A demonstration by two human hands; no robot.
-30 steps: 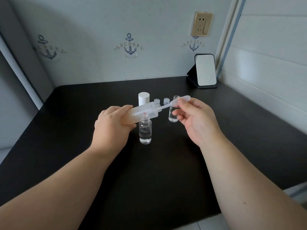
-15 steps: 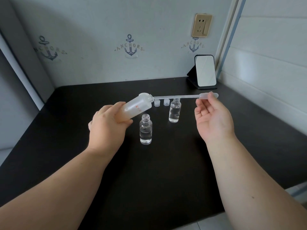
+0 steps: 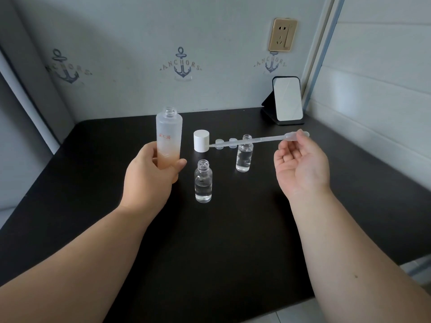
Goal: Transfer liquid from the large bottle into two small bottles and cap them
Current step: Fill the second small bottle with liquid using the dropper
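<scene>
On the black bench (image 3: 233,241), the left hand (image 3: 149,176) has its grip clamped round the upright, uncapped large bottle (image 3: 169,134). Mid-bench stand 2 open small bottles, the nearer (image 3: 203,181) and farther (image 3: 244,153). The right hand (image 3: 300,166) pinches a pipette (image 3: 256,140) by its bulb. Behind sit a white cap (image 3: 201,141) and 2 clear caps (image 3: 225,143); a mirror (image 3: 288,100) occupies the far right corner.
</scene>
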